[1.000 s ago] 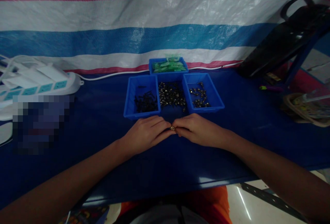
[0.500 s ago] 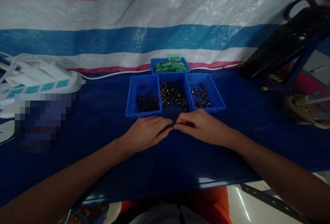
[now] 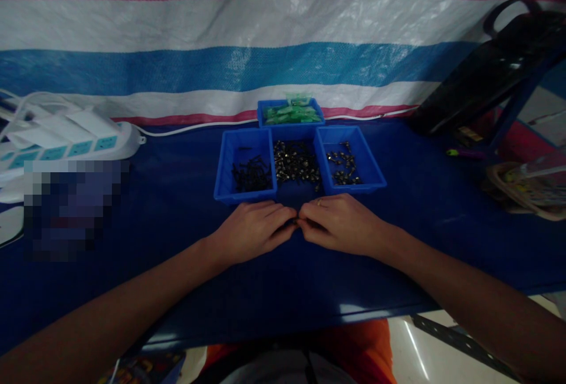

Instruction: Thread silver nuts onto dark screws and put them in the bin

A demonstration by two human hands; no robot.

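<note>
On the left of the counter (image 3: 177,186) lies a white strip (image 3: 128,143). Next, the left bin (image 3: 232,151) holds a good stock of thin black pins (image 3: 253,176). Just nearer, the left hand (image 3: 256,227) pinches a small piece (image 3: 295,220) between thumb and forefinger, against the right hand's tips. Green packets (image 3: 292,114) fill the rear bin (image 3: 260,114); in front of them spreads a dense heap (image 3: 296,163) of dark and shiny bits.

Work on the piece seems to be midway: both hands are on it, and plenty of parts lie loose around. Whether the heap is finished or waiting, I cannot tell. What shows of the piece is tiny and dark; the fingers hide its shape.

The right hand (image 3: 342,225), fingers curled, appears to grip the piece's other end. Behind it, the right bin (image 3: 366,157) holds a thinner scatter of shiny bits (image 3: 348,179), with much of its floor bare. Farther right are a black bottle (image 3: 486,71), leaning, and a basket (image 3: 537,213).
</note>
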